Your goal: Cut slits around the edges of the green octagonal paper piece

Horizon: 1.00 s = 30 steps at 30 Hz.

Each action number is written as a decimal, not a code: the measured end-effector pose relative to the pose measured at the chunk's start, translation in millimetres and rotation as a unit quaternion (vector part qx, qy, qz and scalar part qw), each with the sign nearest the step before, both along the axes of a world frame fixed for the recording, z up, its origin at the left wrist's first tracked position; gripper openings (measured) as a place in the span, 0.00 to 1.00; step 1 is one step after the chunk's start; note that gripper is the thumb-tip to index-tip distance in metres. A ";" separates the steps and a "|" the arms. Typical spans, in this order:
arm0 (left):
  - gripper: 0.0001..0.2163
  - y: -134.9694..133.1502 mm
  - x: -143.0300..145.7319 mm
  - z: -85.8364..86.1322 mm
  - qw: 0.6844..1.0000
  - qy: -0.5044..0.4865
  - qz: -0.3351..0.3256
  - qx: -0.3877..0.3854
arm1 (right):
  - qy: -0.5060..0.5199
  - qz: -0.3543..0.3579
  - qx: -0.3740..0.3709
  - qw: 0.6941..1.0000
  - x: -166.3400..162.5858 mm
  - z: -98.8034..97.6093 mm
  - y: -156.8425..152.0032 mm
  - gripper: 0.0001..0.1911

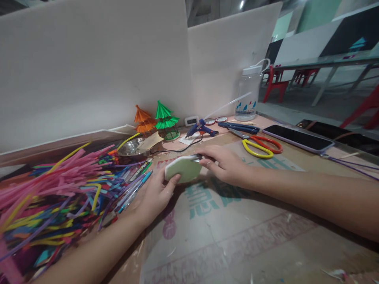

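Observation:
My left hand [158, 193] grips a pale green, many-sided foam board piece [185, 169] with a white edge, its thumb on the near face. The piece is tilted up above the table. At its upper right edge, my right hand [225, 163] pinches a small dark tool with a metallic tip [196, 158], which looks like a craft knife; most of it is hidden by the fingers. The tip is at the foam piece's edge. Beneath both hands lies a printed plastic sheet [237, 236].
Pipe cleaners [53, 189] and pens [134, 191] pile up at left. Behind stand a metal bowl [134, 148], orange [144, 118] and green [166, 118] pagoda models, a glue gun [201, 128] and a bottle [247, 94]. Scissors [259, 150] and a phone [299, 138] lie right.

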<state>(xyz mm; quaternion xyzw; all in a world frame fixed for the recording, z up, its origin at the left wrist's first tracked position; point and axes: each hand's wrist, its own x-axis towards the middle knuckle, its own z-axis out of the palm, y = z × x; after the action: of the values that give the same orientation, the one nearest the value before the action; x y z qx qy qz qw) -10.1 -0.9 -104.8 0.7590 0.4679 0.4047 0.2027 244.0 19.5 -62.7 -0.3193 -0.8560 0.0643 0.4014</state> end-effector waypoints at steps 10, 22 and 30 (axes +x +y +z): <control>0.14 -16.1 0.1 14.8 0.993 0.117 0.006 0.023 | -0.045 0.043 0.073 0.995 -5.1 10.1 -16.0 0.16; 0.14 -19.1 9.4 24.0 0.996 0.092 -0.001 0.019 | -0.011 0.038 0.052 0.998 -7.8 6.2 -10.7 0.16; 0.15 -18.8 11.7 24.7 0.996 0.083 -0.011 0.018 | -0.018 0.035 0.054 0.998 -5.8 5.5 -9.8 0.16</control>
<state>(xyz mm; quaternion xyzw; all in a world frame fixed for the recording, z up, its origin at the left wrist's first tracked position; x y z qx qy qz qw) 1.6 -19.6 -80.1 0.7985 0.4676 0.3463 0.1541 238.3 9.7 -57.2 -0.2683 -0.8760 0.0265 0.4000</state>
